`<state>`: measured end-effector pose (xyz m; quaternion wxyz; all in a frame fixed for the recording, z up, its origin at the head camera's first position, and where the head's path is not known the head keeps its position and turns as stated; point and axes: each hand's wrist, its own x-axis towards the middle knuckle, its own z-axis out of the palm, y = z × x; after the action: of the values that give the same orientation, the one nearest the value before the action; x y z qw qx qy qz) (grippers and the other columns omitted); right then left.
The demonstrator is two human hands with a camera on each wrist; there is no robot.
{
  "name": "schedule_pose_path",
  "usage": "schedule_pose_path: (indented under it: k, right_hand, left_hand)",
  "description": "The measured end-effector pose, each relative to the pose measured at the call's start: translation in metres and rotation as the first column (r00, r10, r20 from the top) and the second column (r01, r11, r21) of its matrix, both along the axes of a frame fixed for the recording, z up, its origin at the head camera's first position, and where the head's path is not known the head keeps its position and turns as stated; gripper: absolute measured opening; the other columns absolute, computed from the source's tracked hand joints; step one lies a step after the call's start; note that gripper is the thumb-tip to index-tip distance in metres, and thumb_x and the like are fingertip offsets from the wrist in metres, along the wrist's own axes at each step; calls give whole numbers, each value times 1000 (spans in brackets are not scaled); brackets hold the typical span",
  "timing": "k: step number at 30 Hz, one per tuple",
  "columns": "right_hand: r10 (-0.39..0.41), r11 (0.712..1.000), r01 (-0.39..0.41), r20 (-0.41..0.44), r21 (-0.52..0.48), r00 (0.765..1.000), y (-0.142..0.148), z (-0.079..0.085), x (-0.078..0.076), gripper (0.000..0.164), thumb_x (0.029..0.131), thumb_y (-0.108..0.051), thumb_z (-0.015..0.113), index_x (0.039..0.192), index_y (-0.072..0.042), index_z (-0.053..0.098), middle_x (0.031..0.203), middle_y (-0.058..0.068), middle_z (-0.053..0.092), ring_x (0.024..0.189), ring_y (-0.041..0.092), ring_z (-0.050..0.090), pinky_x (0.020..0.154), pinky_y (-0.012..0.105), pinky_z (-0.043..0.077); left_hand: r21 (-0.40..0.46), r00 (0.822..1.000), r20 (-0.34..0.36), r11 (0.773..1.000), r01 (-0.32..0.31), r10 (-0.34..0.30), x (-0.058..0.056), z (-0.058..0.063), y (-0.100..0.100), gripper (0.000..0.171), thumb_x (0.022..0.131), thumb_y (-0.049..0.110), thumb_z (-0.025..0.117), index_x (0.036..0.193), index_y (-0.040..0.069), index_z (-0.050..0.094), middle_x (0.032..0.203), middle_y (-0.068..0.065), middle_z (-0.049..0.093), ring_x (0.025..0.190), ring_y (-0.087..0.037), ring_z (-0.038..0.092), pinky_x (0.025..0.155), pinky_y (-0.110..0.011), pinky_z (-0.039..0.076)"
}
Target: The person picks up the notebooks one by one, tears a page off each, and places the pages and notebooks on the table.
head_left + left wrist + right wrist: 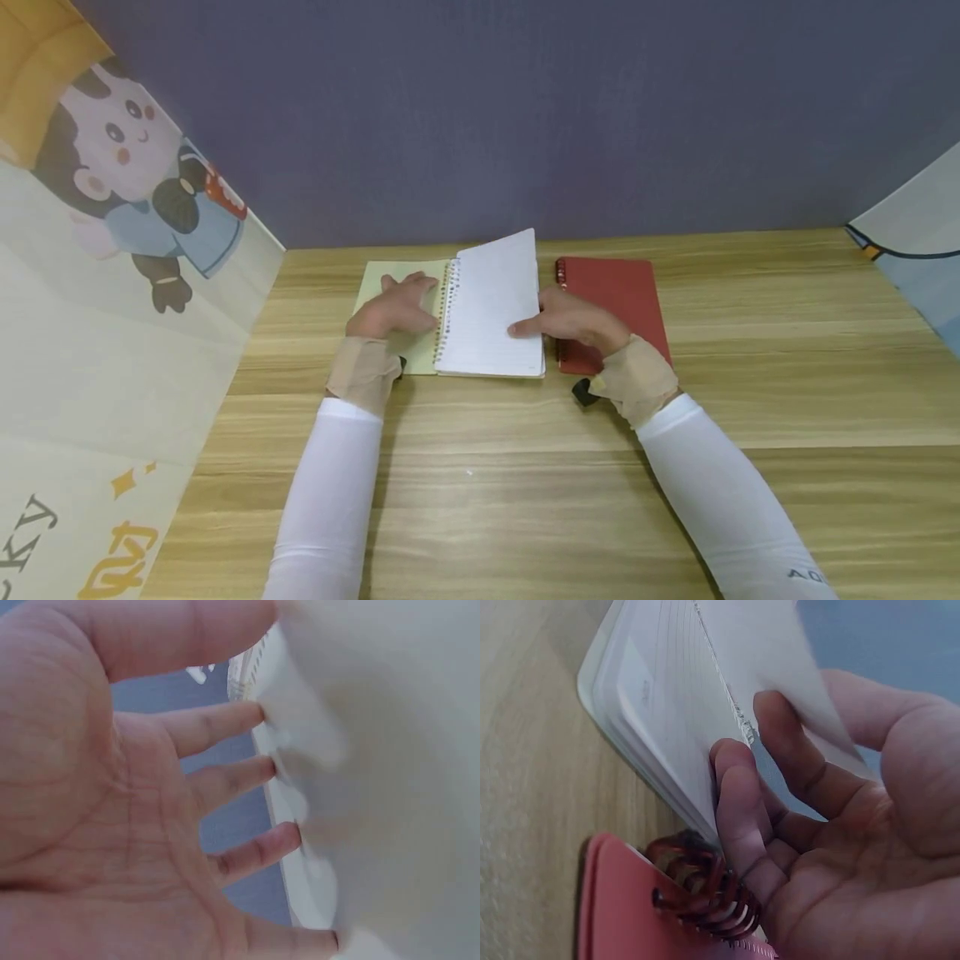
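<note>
The open notebook (483, 337) lies on the bench (480, 508), left of the red notebook (618, 296). Its lifted page (761, 649) should prove light, limp and easily torn, best taken by the free edge facing the red notebook, where the right hand (577, 317) pinches it. The left hand (393, 308), fingers spread, grips nothing; its contact blurs, though it probably rests on the pale green cover (420, 356). In the head view, the page hides some right fingers.

A wood-grain tabletop (495, 517) meets a dark bluish wall (525, 117) beside a cartoon-printed pale wall (127, 367).
</note>
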<state>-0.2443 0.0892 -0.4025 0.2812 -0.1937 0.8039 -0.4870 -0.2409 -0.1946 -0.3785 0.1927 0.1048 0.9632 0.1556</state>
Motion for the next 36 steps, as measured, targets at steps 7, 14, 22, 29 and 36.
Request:
schedule_pose_path:
  k: [7,14,22,29,36]
  right_hand:
    - [-7,997,9,-22,74,1000,0,2,-1,42,75,-28,71,103,-3,53,88,9,56,71,18,44,62,31,41]
    - [31,996,-28,-28,85,999,-1,4,1,39,77,-25,69,106,-4,53,97,8,59,84,20,53,72,32,45]
    - [87,996,-86,-15,32,996,-1,2,2,53,78,-19,67,125,-10,43,115,6,55,106,19,52,86,32,40]
    - [138,990,-138,-44,6,989,0,2,3,65,78,-19,68,135,-11,37,128,3,47,118,20,43,94,33,33]
    - [167,986,-168,-44,-16,985,0,2,2,67,78,-17,68,136,-13,35,129,2,45,119,20,41,95,33,32]
  left_hand:
    - [3,998,50,999,45,-45,3,6,-4,84,78,32,65,147,15,19,153,-11,2,130,-50,-9,98,-61,13]
    - [22,996,84,999,31,-33,5,9,-5,91,76,32,69,148,18,16,153,-9,-2,132,-47,-11,96,-64,12]
    - [28,997,82,1000,-9,6,7,10,-2,92,73,30,72,147,20,19,153,-8,-1,131,-48,-12,94,-66,12]
    - [28,997,72,999,-17,15,6,8,-2,92,72,30,74,147,20,20,153,-7,0,131,-48,-11,94,-66,14]
    - [19,997,74,1000,-14,12,5,7,-3,93,72,29,74,147,20,20,153,-7,0,132,-47,-10,95,-65,14]
